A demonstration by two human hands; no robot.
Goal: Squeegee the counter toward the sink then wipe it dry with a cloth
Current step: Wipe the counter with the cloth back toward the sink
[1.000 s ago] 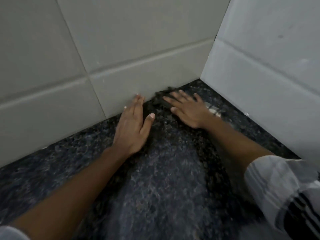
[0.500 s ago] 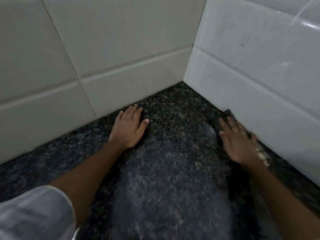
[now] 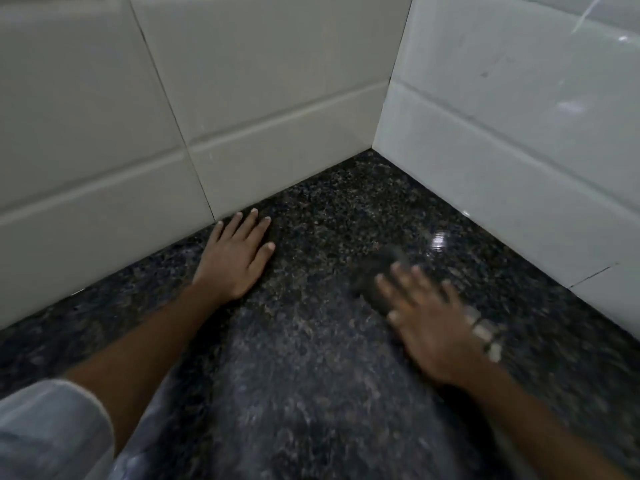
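A dark speckled granite counter (image 3: 322, 393) runs into a corner of two tiled walls. My left hand (image 3: 235, 258) lies flat on the counter with its fingers spread, close to the left wall, and holds nothing. My right hand (image 3: 429, 323), blurred by motion, presses flat on a dark cloth (image 3: 377, 275) near the middle right of the counter. The cloth sticks out beyond my fingertips toward the corner; the rest of it is hidden under my palm. No squeegee and no sink are in view.
Pale tiled walls stand on the left (image 3: 138, 140) and on the right (image 3: 519, 133) and meet at the corner (image 3: 374, 150). A bright glint (image 3: 438, 242) shows on the counter near the right wall. A bracelet (image 3: 485, 332) sits on my right wrist.
My right hand has slid the cloth from the corner out along the right wall and then left toward the middle of the counter. My left hand has stayed flat in place.
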